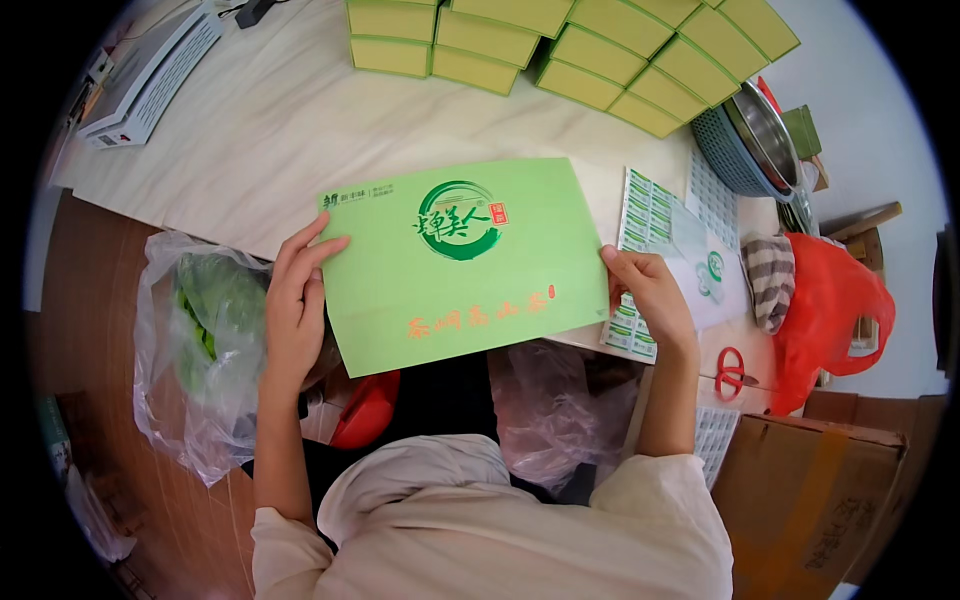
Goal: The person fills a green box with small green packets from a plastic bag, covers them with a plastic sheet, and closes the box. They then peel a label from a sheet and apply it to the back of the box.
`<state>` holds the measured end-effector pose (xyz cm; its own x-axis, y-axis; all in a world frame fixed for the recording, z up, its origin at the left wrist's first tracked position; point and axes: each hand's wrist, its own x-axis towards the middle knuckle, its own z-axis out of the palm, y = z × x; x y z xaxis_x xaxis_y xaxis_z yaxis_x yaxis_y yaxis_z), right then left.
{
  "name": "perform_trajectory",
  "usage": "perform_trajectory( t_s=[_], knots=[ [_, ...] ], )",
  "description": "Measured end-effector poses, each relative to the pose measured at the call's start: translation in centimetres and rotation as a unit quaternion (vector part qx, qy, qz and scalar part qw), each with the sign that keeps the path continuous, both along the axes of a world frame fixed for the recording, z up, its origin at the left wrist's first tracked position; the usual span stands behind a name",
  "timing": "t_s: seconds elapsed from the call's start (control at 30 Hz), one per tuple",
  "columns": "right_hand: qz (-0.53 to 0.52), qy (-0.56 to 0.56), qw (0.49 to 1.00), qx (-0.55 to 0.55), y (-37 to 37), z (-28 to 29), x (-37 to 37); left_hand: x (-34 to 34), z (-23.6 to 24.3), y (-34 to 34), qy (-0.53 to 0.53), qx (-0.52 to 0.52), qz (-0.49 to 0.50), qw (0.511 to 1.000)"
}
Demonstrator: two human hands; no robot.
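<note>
A light green, flat rectangular box (380, 285) with a dark green ring emblem and orange lettering is held at the table's front edge, slightly tilted. My left hand (297, 295) grips its left side, fingers along the edge. On the right side, my right hand (650, 292) pinches the lower corner area between thumb and fingers. Only the printed broad face shows; its underside and whether anything is inside are hidden. Just beyond my right hand lies a sheet of green and white labels (645, 210), partly covered by that hand.
Stacked green boxes (610, 55) stand at the table's far side. To the right are metal and grey basins (745, 140), red scissors (733, 372), a red bag (830, 310) and a cardboard carton (810, 490). A clear plastic bag (200, 400) hangs at the left.
</note>
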<state>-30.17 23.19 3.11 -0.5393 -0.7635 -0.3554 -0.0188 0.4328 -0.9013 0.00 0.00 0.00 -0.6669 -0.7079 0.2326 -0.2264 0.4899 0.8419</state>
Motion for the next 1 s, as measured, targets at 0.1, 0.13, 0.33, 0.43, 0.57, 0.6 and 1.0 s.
perform_trajectory(
  t_s=[0.1,0.13,0.33,0.43,0.57,0.6,1.0],
  knots=[
    [-0.056,-0.029,0.998,-0.027,-0.3,-0.2,0.5,0.3,0.4,-0.1,0.002,0.003,-0.013,1.0],
    [-0.092,-0.056,0.993,-0.037,-0.5,-0.1,0.9,0.4,0.4,-0.2,0.007,0.001,-0.024,1.0],
    [-0.133,-0.151,0.974,-0.103,-0.7,1.3,2.0,1.1,0.9,-0.8,0.001,-0.047,-0.079,0.996],
    [-0.134,-0.202,0.958,-0.155,-0.4,1.0,1.6,0.5,1.4,-0.7,-0.006,-0.092,-0.078,0.993],
    [-0.135,-0.194,0.927,-0.291,-0.8,0.6,2.3,-0.9,1.4,-2.5,0.057,-0.125,-0.078,0.987],
    [-0.137,-0.121,0.941,-0.283,-1.0,0.3,2.4,-1.5,1.5,-3.1,0.089,-0.118,-0.084,0.985],
    [0.132,0.488,0.856,-0.112,-3.1,-2.2,5.5,-9.0,3.4,-10.2,0.085,0.07,0.089,0.99]
  ],
)
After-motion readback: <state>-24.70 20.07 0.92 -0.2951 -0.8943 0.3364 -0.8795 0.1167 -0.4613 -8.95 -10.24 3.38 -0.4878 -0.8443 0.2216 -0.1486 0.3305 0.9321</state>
